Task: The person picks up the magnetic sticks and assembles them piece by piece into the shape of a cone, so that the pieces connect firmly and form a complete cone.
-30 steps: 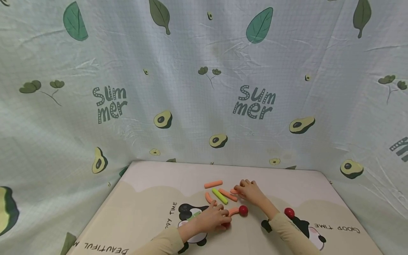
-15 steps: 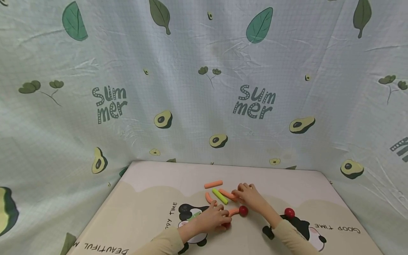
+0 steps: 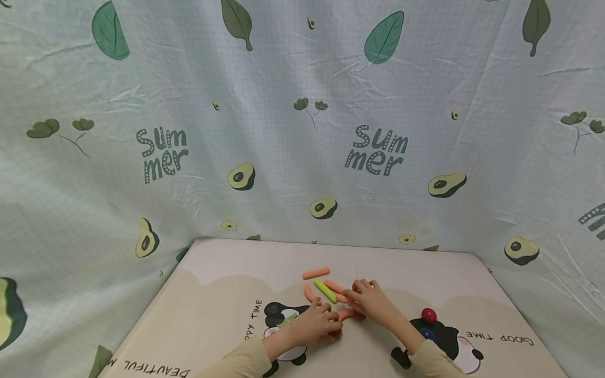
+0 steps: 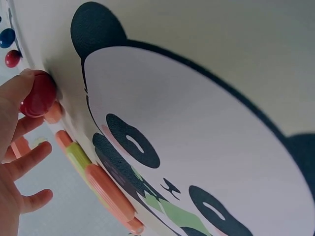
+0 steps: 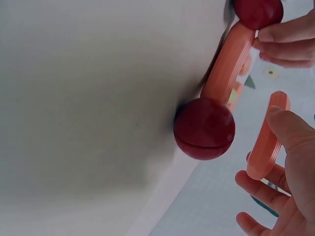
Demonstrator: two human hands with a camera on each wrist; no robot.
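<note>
Within the right hand [image 5: 299,172], orange stick [image 5: 266,145], near red ball [image 5: 204,129]

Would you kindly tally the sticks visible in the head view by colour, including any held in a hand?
Orange sticks: 5, counting the one held by the right hand and the one between two red balls
Yellow-green stick: 1
Total: 6
</note>
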